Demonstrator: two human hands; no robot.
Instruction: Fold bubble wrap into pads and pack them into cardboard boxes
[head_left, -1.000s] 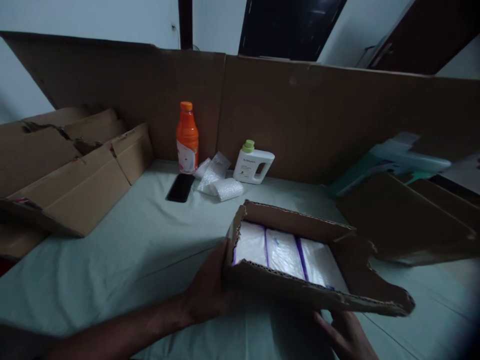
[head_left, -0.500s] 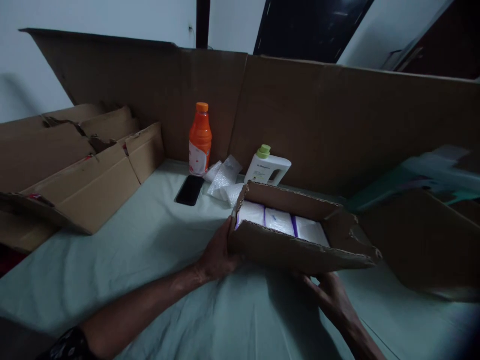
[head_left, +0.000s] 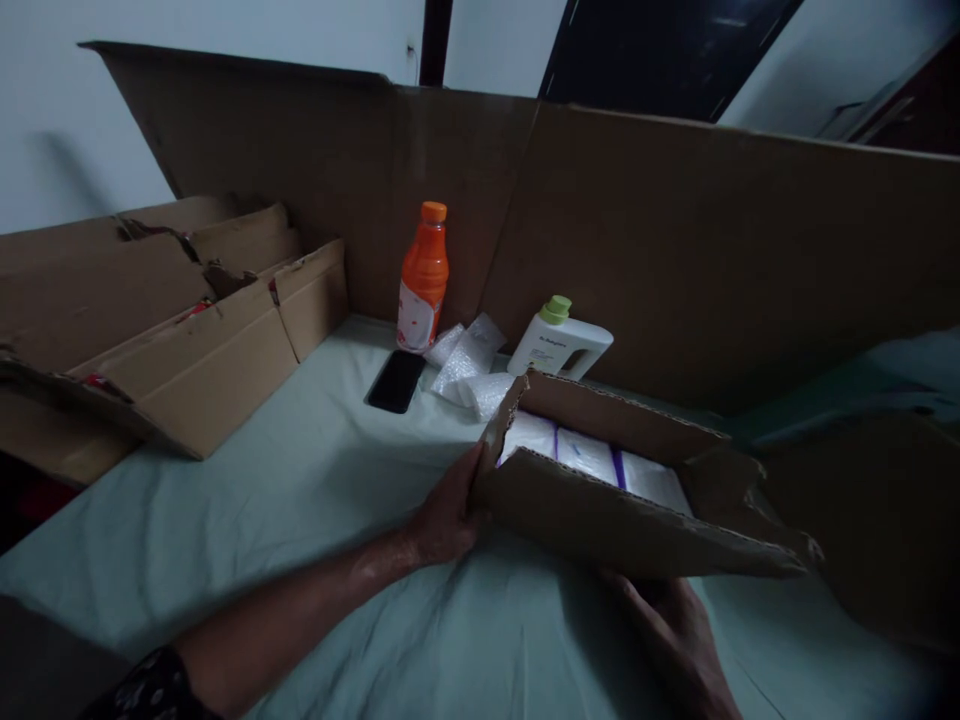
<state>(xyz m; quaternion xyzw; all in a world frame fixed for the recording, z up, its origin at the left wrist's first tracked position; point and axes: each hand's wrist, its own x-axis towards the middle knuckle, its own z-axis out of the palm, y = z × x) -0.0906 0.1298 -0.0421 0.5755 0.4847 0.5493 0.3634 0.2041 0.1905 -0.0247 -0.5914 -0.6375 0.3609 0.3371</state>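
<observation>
An open cardboard box is held up, tilted, over the green cloth. Inside it lie white packs with purple edges, side by side, with a gap at the box's right end. My left hand grips the box's left end, thumb on the near side. Under the near bottom edge is my right hand, its fingertips partly hidden beneath the box. Just behind the box stands a white jug with a green cap.
An orange bottle, a black phone and bubble wrap lie or stand further back. Cardboard boxes line the left side. A tall cardboard panel closes off the back. Dim cardboard and a greenish plastic item are at right.
The view has shifted, so the background sits further right. The box appears slightly lower and further right, its right end tipped down a little more. Both hands stay on it.
</observation>
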